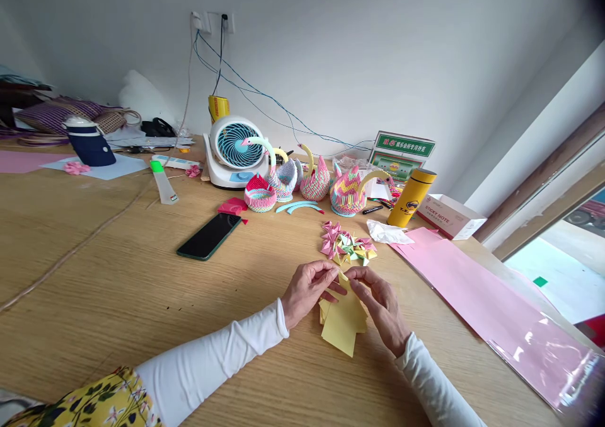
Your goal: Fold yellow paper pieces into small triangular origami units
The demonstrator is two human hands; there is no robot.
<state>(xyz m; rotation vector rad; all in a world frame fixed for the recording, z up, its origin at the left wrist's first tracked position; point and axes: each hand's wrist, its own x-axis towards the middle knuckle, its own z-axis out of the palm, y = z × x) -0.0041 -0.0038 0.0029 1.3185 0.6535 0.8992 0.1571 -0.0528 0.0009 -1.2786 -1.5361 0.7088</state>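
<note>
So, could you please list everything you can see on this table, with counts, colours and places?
yellow paper sheets: a few, pale yellow, under both hands at the near edge
folded paper pieces: a pile, pink, yellow and green, just beyond the hands
paper swans: four, pink, teal and yellow, centre back
desk fan: one, white and teal, behind the swans
phone: one, black, left of centre
yellow flask: one, right of the swans
sticky note box: one, white, far right
pink sheet: one long, in clear wrap, right edge
table: one, light wood
left hand: pinching yellow paper
right hand: pinching the same paper
</note>
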